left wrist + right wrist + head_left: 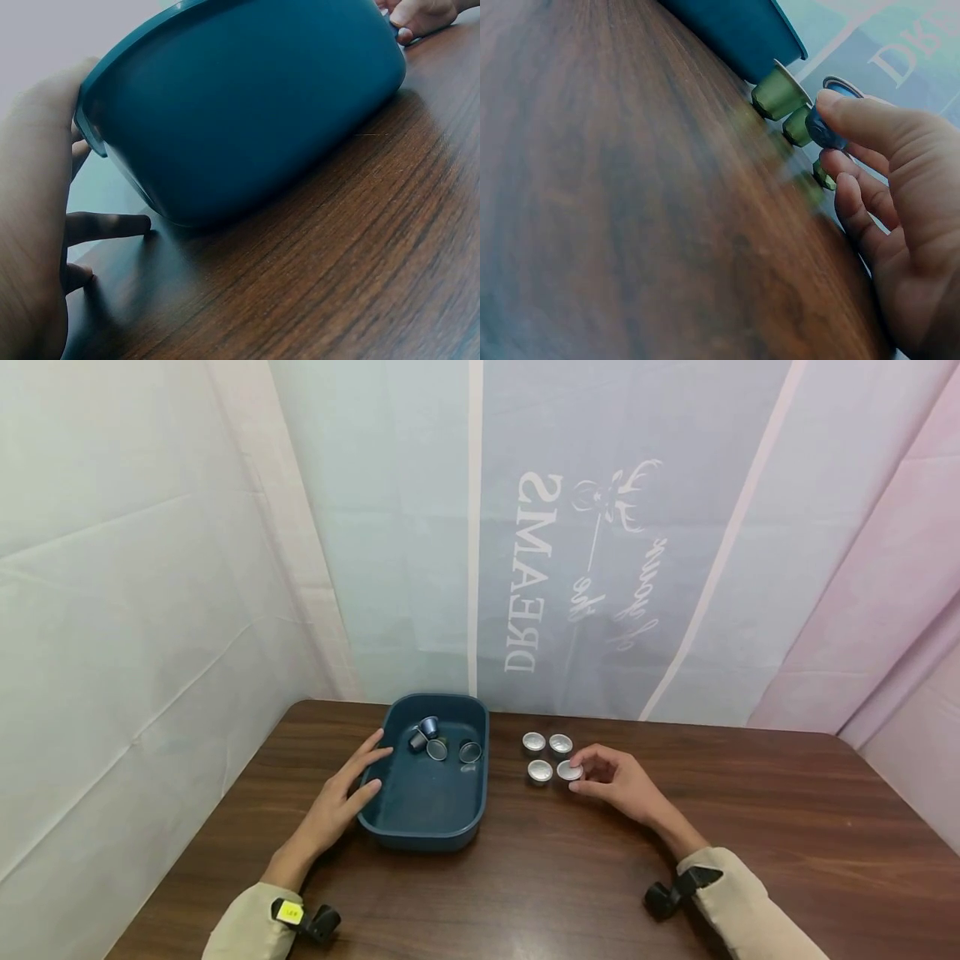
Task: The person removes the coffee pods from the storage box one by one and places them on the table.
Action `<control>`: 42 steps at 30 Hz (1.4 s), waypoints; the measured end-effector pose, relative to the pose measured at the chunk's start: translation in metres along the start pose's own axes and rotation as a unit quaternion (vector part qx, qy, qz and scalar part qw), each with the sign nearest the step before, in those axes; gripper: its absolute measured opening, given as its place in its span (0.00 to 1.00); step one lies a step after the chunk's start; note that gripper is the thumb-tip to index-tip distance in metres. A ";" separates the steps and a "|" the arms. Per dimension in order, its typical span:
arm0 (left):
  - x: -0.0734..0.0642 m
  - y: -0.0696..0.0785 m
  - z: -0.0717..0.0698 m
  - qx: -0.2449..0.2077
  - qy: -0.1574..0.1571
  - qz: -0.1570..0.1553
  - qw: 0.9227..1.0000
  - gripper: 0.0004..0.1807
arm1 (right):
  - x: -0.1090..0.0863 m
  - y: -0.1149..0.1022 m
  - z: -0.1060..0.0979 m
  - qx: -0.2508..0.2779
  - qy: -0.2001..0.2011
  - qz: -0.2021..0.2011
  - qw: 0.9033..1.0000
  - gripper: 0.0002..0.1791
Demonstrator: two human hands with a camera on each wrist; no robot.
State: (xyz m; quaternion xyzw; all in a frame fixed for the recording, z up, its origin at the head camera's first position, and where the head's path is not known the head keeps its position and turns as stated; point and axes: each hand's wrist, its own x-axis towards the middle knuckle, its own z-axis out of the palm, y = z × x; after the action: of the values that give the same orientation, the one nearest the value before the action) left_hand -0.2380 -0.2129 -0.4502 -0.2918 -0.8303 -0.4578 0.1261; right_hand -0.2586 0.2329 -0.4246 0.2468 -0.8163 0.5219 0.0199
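My right hand (pixel 617 783) pinches a blue coffee capsule (pixel 826 124) between thumb and fingers, its foil lid facing up. Three green coffee capsules (pixel 780 94) stand lid-up on the table beside it; in the head view their silver lids (pixel 533 742) show. My left hand (pixel 333 806) lies along the left side of a dark teal bin (pixel 423 814), fingers extended and touching near its rim. Inside the bin, toward its far end, lie several capsules (pixel 437 749), some tipped on their sides. The left wrist view shows the bin's outer wall (pixel 247 112) and fingers reaching down near the tabletop.
The dark wood table (pixel 555 885) ends at a printed curtain (pixel 600 568) behind the bin and capsules. A pale cloth (pixel 135 610) hangs on the left side. Black camera mounts (pixel 682 892) sit on both sleeves.
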 end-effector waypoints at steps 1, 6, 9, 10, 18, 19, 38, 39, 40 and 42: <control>0.000 0.000 0.000 0.001 0.001 0.001 1.000 0.25 | 0.000 0.001 0.001 -0.005 0.001 0.000 1.000 0.16; 0.000 -0.002 0.000 -0.002 0.009 0.008 1.000 0.26 | 0.000 0.000 0.002 -0.029 0.009 -0.005 1.000 0.16; 0.000 -0.002 0.000 -0.006 0.006 0.001 1.000 0.26 | 0.000 -0.003 0.003 -0.049 0.012 0.001 0.999 0.15; -0.001 -0.003 0.000 -0.006 0.003 -0.002 1.000 0.26 | 0.000 -0.004 0.003 -0.057 0.013 0.002 0.998 0.15; -0.001 -0.001 0.001 -0.007 -0.001 -0.007 1.000 0.25 | -0.001 -0.010 0.005 -0.107 0.014 0.003 0.994 0.13; -0.001 -0.001 0.001 -0.006 -0.001 -0.007 1.000 0.25 | -0.001 -0.010 0.005 -0.108 0.014 0.003 0.994 0.13; -0.001 -0.002 0.001 0.002 -0.004 -0.003 1.000 0.24 | 0.001 0.006 0.001 -0.036 0.013 -0.087 0.995 0.15; -0.001 -0.001 0.001 0.001 -0.003 -0.005 1.000 0.24 | 0.001 0.006 0.000 -0.029 0.013 -0.088 0.996 0.14; -0.001 -0.001 0.001 0.001 -0.003 -0.004 1.000 0.24 | 0.002 0.005 0.000 -0.020 0.013 -0.090 0.996 0.14; -0.001 -0.001 0.000 -0.001 -0.002 -0.005 1.000 0.25 | 0.003 0.003 -0.001 -0.007 0.015 -0.093 0.996 0.14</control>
State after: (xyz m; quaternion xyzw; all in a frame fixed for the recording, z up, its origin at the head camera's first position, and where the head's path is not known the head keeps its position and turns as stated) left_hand -0.2377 -0.2134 -0.4512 -0.2883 -0.8317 -0.4585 0.1220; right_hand -0.2629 0.2336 -0.4260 0.3141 -0.7929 0.5157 0.0821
